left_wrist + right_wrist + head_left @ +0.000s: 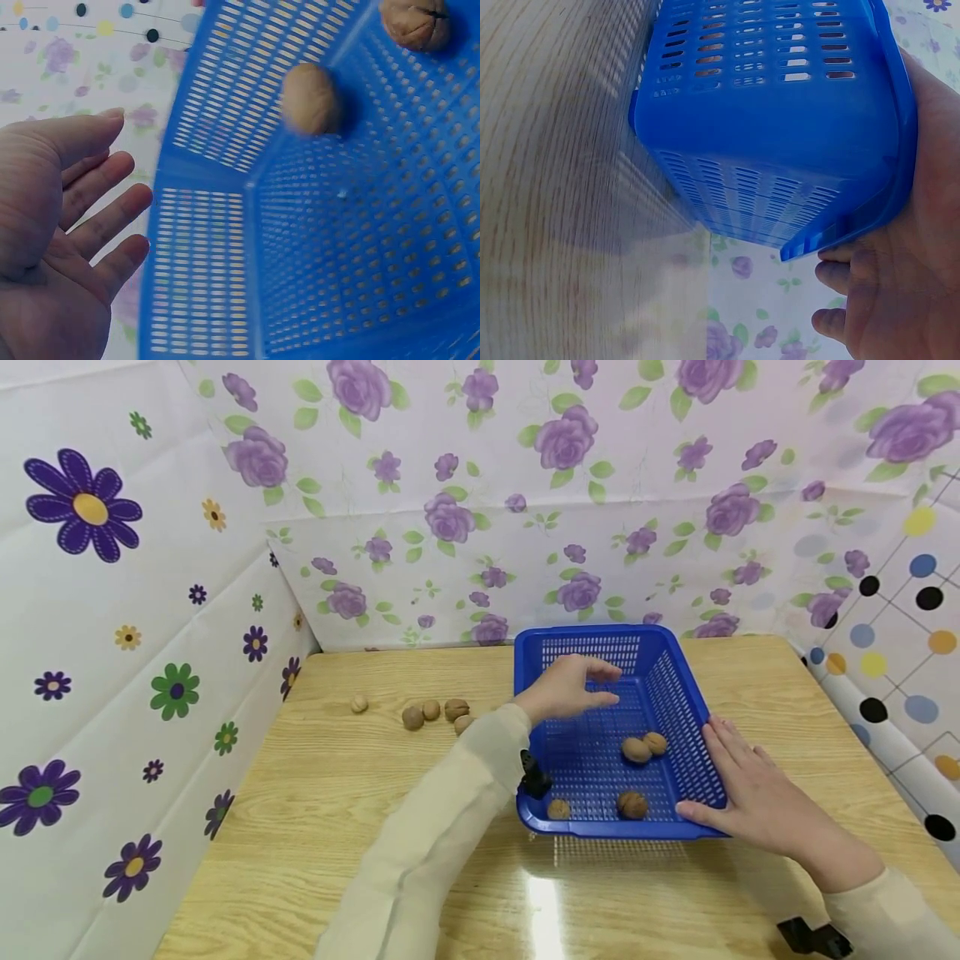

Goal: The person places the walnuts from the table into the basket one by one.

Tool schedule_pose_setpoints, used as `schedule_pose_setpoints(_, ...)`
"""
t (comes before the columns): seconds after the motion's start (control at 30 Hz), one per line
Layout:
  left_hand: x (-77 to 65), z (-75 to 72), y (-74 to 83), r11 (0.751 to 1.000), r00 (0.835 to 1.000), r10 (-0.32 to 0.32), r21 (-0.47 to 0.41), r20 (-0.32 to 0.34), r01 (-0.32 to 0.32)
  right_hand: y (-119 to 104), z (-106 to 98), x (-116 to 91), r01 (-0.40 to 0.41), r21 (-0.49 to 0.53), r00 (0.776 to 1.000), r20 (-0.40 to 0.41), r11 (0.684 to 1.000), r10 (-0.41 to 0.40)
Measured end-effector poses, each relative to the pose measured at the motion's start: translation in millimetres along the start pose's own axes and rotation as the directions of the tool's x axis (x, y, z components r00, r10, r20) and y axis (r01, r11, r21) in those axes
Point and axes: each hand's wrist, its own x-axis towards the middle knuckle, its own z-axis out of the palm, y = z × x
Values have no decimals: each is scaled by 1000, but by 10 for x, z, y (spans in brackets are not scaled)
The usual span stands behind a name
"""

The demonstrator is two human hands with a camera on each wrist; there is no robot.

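Note:
A blue slotted plastic basket stands on the wooden table, right of centre. Several walnuts lie inside it: a pair mid-floor and two more near the front wall. My left hand hovers over the basket's left rear part, fingers relaxed and spread, holding nothing. The left wrist view shows its bare palm beside the basket wall and two walnuts. My right hand lies flat against the basket's right wall, fingers straight. In the right wrist view that hand presses the basket's outer side.
Several loose walnuts lie in a cluster on the table left of the basket, and one more walnut sits apart further left. Flower-patterned sheets wall the table at the back and left; a dotted sheet stands at the right.

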Motion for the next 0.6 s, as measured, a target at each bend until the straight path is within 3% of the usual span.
schedule_pose_setpoints(0.17,-171,-238,92,1000,997,22,-10,-77,-23,0,4,-1,-4,0,1000,-6,1000,4)
schedule_pose_setpoints(0.3,-368,-462,68,998,985,46,-32,-168,-52,-12,-10,-2,-8,10,1000,-8,1000,8)
schedule_pose_setpoints(0.43,-631,-631,-97,997,961,25,-65,-275,-45,-24,-31,3,-5,14,1000,-2,1000,5)
schedule_pose_setpoints(0.6,-982,-755,-416,994,932,-77,-98,-355,45,-27,-41,5,-9,11,1000,0,1000,9)
